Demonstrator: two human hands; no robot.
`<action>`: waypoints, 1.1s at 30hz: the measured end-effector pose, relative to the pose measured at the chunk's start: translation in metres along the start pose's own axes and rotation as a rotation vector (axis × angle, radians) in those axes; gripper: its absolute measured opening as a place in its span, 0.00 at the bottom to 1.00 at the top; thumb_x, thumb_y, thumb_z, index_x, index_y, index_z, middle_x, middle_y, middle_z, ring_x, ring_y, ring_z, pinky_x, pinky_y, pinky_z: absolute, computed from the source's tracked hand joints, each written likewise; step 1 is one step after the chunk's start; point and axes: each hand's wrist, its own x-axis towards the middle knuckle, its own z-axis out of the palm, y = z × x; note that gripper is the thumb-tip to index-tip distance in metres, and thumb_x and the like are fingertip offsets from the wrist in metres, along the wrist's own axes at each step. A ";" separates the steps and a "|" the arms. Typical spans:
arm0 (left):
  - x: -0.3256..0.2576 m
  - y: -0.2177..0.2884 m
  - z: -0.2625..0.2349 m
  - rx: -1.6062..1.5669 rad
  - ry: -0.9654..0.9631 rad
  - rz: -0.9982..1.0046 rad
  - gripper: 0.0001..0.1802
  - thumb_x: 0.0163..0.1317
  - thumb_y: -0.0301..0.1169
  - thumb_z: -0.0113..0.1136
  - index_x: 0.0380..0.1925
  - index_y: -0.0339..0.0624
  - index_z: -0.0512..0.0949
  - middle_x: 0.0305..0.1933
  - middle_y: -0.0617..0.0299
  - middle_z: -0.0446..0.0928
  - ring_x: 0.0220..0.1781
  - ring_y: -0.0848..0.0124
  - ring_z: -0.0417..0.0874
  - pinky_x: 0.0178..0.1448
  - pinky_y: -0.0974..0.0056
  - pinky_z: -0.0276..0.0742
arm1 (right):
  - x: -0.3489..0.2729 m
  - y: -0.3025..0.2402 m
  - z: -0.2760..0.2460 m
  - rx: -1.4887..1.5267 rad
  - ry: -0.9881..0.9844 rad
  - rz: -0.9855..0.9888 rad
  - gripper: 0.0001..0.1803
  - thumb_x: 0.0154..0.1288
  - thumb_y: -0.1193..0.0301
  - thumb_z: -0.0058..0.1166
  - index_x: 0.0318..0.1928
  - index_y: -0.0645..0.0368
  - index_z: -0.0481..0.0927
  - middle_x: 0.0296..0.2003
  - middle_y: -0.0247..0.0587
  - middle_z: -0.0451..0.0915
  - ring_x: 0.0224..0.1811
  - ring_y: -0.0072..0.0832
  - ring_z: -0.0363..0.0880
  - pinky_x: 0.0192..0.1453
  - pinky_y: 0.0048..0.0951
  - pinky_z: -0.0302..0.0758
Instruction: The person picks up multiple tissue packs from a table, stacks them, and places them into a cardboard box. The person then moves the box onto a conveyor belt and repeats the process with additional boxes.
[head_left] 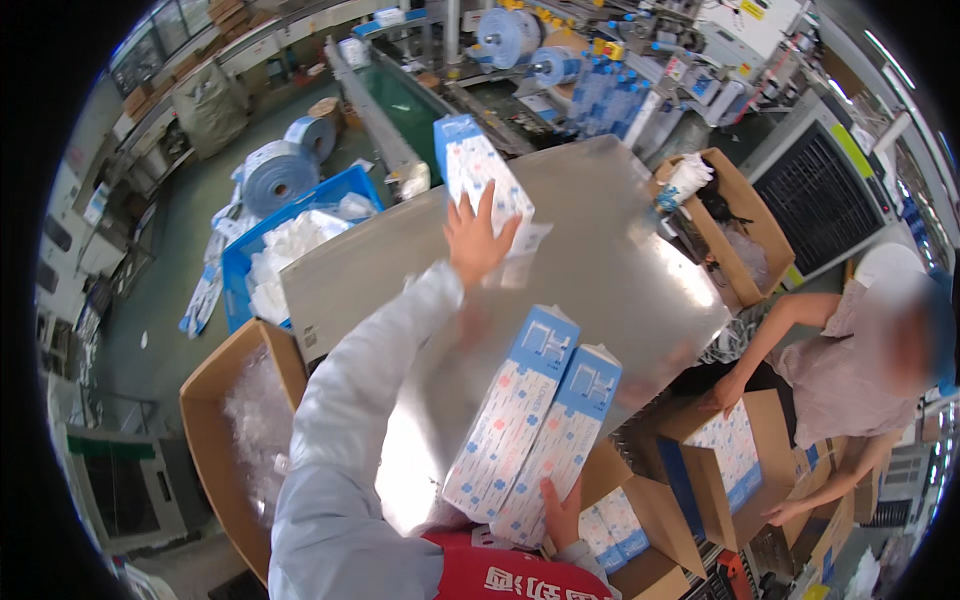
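Observation:
My left hand (478, 240) stretches across the metal table (590, 240) with fingers spread on the near end of a blue-and-white tissue pack (482, 172). That pack lies at the table's far edge. Close to my body, two long tissue packs of the same print rest side by side, a left pack (515, 410) and a right pack (562, 445). At the lower right edge of the right pack is my right hand (562, 512), gripping its side; some of its fingers are hidden.
Left of the table stand a carton of clear plastic (255, 430) and a blue crate (235, 265). A co-worker (850, 350) at the right handles an open carton (745, 500) of packs. Another packed carton (640, 530) sits beside me. Beyond the table runs a green conveyor (395, 105).

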 end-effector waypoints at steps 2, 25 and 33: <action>0.052 0.022 0.028 0.109 0.029 -0.187 0.49 0.52 0.65 0.55 0.71 0.62 0.50 0.75 0.42 0.41 0.72 0.29 0.36 0.64 0.25 0.43 | -0.003 0.001 -0.005 -0.014 0.005 0.028 0.36 0.64 0.70 0.56 0.66 0.66 0.54 0.57 0.50 0.69 0.57 0.34 0.70 0.60 0.34 0.68; -0.222 -0.043 -0.107 -0.655 -0.856 -0.489 0.43 0.64 0.42 0.59 0.70 0.38 0.48 0.60 0.46 0.71 0.58 0.63 0.77 0.58 0.65 0.73 | 0.108 -0.051 -0.022 0.003 -0.205 0.204 0.32 0.71 0.59 0.48 0.68 0.61 0.55 0.58 0.45 0.70 0.59 0.29 0.69 0.60 0.28 0.69; -0.201 -0.068 -0.093 -0.850 -1.189 -0.731 0.42 0.58 0.43 0.64 0.67 0.36 0.57 0.64 0.50 0.67 0.63 0.63 0.71 0.64 0.60 0.69 | 0.130 -0.041 -0.055 -0.201 -0.354 0.445 0.35 0.62 0.52 0.58 0.58 0.69 0.71 0.55 0.49 0.75 0.57 0.34 0.73 0.59 0.32 0.71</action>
